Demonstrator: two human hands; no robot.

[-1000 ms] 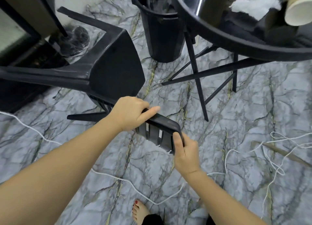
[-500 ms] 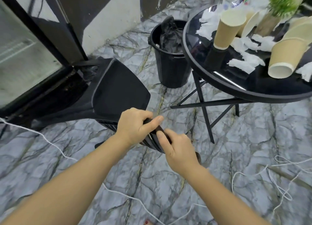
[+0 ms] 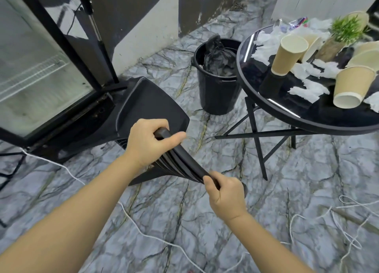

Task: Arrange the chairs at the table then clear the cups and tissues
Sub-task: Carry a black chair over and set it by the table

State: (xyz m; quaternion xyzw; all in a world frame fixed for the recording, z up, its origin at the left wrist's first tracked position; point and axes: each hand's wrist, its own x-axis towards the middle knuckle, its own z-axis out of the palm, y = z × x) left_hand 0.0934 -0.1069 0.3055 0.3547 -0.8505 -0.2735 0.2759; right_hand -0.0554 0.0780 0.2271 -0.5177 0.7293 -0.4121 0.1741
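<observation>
Now both hands, left hand [image 3: 146,141] and right hand [image 3: 224,194], clench the chair [image 3: 151,108] backrest.

Grey veined marble floor [image 3: 205,221], a glass-door fridge [image 3: 37,71] at left, black bin [image 3: 217,92] beside dark-and-white wall [image 3: 143,26].

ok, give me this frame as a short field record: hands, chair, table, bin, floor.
left hand: gripping top rail of the chair backrest
right hand: gripping the same rail, nearer end
black plastic chair: slatted back towards camera, seat facing the glass-door fridge
round black table: right of chair, not touching it
paper cups: on table, one upright, others tipped over
tissues: crumpled, scattered among the cups
black bin: beside table, bag inside
white cord: loose on marble floor
</observation>
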